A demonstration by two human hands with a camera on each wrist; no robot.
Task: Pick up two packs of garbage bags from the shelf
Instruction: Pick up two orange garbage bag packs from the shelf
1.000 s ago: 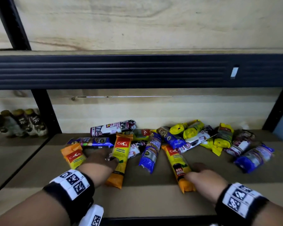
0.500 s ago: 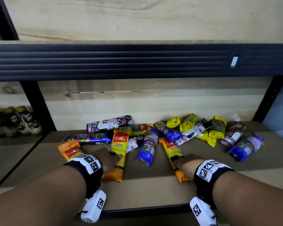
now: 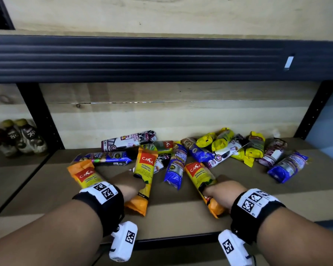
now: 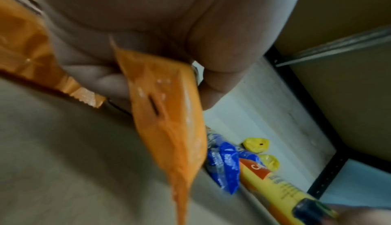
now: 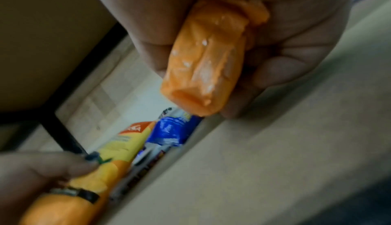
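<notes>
Wooden shelf [image 3: 181,217] in a black metal rack, left hand [image 3: 130,184] gripping one yellow-orange garbage bag pack [image 3: 144,169], right hand [image 3: 222,192] wrapped around a second pack [image 3: 199,174], both at the front of the board, other packs [image 3: 219,150] heaped behind, bottles [image 3: 25,137] far left.

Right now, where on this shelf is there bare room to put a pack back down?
Bare board runs along the shelf's front edge, between the left hand and the right hand, and at the far left before the black upright post. The back middle is crowded with the pile of packs.
</notes>
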